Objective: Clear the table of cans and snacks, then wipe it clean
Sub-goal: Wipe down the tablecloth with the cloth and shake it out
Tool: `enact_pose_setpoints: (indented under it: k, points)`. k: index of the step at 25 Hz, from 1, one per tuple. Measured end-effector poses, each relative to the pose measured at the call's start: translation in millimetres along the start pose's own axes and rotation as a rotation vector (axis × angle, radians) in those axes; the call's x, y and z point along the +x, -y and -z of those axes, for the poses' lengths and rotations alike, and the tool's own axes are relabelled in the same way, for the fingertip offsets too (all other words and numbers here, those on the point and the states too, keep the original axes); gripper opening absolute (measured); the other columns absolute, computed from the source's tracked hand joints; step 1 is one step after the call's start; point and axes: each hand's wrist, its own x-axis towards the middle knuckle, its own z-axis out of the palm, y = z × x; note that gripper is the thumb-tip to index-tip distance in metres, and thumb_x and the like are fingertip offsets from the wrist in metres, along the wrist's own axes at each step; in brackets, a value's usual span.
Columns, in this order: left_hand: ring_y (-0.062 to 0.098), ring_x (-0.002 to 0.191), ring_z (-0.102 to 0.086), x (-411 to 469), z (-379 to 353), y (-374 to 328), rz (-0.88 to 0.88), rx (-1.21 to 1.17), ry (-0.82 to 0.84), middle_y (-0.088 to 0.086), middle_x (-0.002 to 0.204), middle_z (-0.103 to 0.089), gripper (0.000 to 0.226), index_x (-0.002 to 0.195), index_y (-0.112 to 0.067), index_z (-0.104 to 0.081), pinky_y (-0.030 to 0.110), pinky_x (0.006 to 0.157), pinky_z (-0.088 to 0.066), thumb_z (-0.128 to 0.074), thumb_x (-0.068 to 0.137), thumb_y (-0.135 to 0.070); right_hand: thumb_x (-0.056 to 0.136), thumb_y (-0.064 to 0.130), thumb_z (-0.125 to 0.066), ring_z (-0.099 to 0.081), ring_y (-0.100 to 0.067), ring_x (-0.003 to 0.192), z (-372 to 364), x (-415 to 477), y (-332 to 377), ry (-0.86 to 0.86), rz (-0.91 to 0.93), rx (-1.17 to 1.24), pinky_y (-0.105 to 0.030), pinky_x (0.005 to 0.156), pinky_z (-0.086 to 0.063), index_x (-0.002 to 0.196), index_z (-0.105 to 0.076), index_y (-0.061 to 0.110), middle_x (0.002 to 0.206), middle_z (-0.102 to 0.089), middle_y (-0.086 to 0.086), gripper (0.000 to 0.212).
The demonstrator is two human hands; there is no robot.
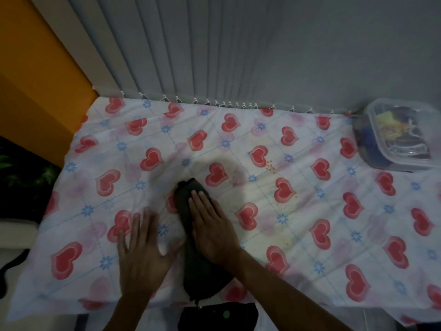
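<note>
Heart-print tablecloth (310, 144), clear lidded box (379, 139) holding colourful packets (393, 125)

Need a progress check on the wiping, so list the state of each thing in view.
Left hand: open, flat on the tablecloth.
Right hand: open, pressing flat on the dark cloth.
Dark cloth: bunched lengthwise, pinned under the right hand.
Tablecloth: spread out, wrinkled.
Red crumbs: scattered mid-table, not wiped up.
Plastic container: lid on, contents inside, far right corner.
</note>
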Motion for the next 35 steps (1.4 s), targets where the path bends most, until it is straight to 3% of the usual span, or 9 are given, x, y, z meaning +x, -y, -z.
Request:
enact_pose_setpoints:
  k: [2,9,13,16,24,31,35]
  points:
    - [0.027,0.157,-0.019,2.2,0.6,-2.4,0.019,0.016,0.03,0.006,0.171,-0.017,0.107,0.162,-0.016,-0.025,0.059,0.124,-0.018,-0.022,0.083,-0.089,0.105,0.036,-0.026,-0.002,-0.027,0.156,6.2,12.3,-21.8,0.006,-0.037,-0.016,-0.047,0.126,-0.012,0.158,-0.016,0.004,0.166,-0.01,-0.014,0.062]
    - [0.027,0.157,-0.019,1.4,1.9,-5.5,0.027,0.038,0.026,0.006,0.171,-0.016,0.115,0.16,-0.015,-0.029,0.058,0.123,-0.018,-0.041,0.075,-0.091,0.102,0.039,-0.021,0.006,-0.026,0.155,40.1,47.7,-126.7,-0.025,-0.318,-0.112,-0.044,0.124,0.007,0.159,-0.008,0.008,0.167,0.0,-0.012,0.067]
    - [0.029,0.156,-0.021,1.7,1.9,-5.9,0.027,0.032,0.025,0.007,0.17,-0.019,0.116,0.159,-0.013,-0.032,0.06,0.121,-0.021,-0.038,0.073,-0.091,0.1,0.033,-0.018,-0.004,-0.03,0.155,50.2,34.8,-176.5,-0.103,-0.556,-0.128,-0.049,0.126,-0.008,0.157,-0.013,0.001,0.166,-0.009,-0.018,0.066]
    - [0.03,0.155,-0.024,1.3,2.8,-7.4,0.033,0.022,0.016,0.007,0.17,-0.023,0.115,0.156,-0.011,-0.037,0.059,0.119,-0.023,-0.035,0.072,-0.09,0.104,0.033,-0.024,-0.007,-0.031,0.155,54.2,14.2,-200.9,-0.126,-0.686,-0.108,-0.048,0.126,-0.008,0.157,-0.015,0.001,0.166,-0.01,-0.02,0.063]
    - [0.03,0.154,-0.026,1.6,-1.4,-10.5,0.067,-0.009,0.015,0.005,0.169,-0.024,0.114,0.156,-0.016,-0.033,0.062,0.115,-0.026,-0.033,0.07,-0.091,0.099,0.032,-0.015,-0.018,-0.035,0.153,60.2,-98.6,-244.5,-0.169,-0.938,-0.097,-0.05,0.124,-0.015,0.154,-0.023,-0.004,0.163,-0.019,-0.022,0.067]
    - [0.036,0.149,-0.033,-3.9,-3.3,-14.6,-0.014,-0.04,-0.134,0.015,0.164,-0.032,0.099,0.152,-0.012,-0.039,0.06,0.111,-0.032,-0.04,0.082,-0.081,0.097,0.035,-0.009,-0.016,-0.035,0.153,53.9,-216.4,-249.8,-0.205,-1.128,-0.067,-0.05,0.124,-0.014,0.155,-0.021,-0.003,0.164,-0.017,-0.022,0.07]
    - [0.037,0.14,-0.043,-6.0,-10.4,-10.6,-0.068,0.016,-0.286,0.017,0.159,-0.041,0.088,0.147,-0.012,-0.042,0.053,0.103,-0.039,-0.045,0.088,-0.077,0.104,0.026,-0.023,-0.014,-0.034,0.154,48.8,-262.2,-240.3,-0.223,-1.218,-0.017,-0.047,0.125,-0.015,0.156,-0.018,-0.002,0.165,-0.014,-0.021,0.059]
